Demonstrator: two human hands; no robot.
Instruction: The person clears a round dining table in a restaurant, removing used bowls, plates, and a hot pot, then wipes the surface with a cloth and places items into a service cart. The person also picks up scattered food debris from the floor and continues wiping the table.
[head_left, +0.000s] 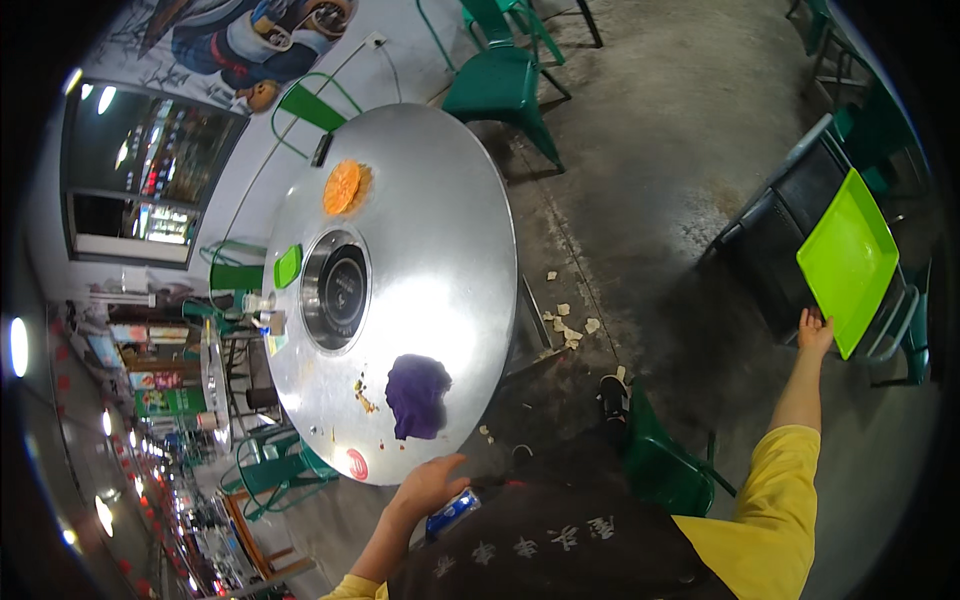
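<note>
My right hand (815, 332) is stretched far out to the right, palm up, with its thumb at the edge of a bright green rectangular tray (851, 259). Whether it grips the tray cannot be told. The tray sits tilted over black plastic bins (780, 225). Close to my body, my left hand (435, 484) is near the rim of a round metal table (450, 195), fingers apart and empty. A blue packet (452, 514) sticks out beside it at my dark apron (540, 555). A crumpled purple cloth (418, 396) lies on the table, next to food scraps (365, 399).
Set into the table is a round cooker well (337, 291). An orange dish (343, 186) and a small green dish (287, 266) stand beyond it. Green metal chairs (495, 79) surround the table; one chair (664, 457) is close to my legs. Crumpled tissues (568, 330) litter the concrete floor.
</note>
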